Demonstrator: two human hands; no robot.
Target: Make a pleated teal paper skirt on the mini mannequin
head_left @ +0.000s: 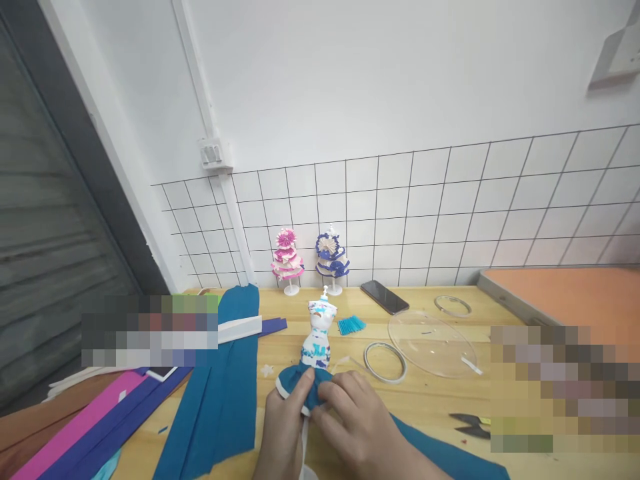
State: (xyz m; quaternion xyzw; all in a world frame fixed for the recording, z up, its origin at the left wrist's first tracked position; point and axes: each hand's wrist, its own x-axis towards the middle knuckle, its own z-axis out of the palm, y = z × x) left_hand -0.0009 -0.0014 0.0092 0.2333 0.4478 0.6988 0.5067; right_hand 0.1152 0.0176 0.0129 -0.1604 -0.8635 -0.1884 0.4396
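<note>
Left hand (286,427) and right hand (354,412), nearly closed, pinch a teal ruffle (296,380) around the small mannequin (320,330), hiding its lower part. Blurred squares cover the handles of probable scissors (467,425) on the wooden table (425,407), beside a white wall (375,80).

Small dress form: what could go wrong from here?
- The teal ruffle seems to be kept in place by finger pressure from the left hand and right hand; it might slip or bunch if either eases off.
- The scissors lie with blades spread and tips towards the right forearm; a sideways sweep could catch them.
- The near tape ring sits close to the right hand and may get knocked.
</note>
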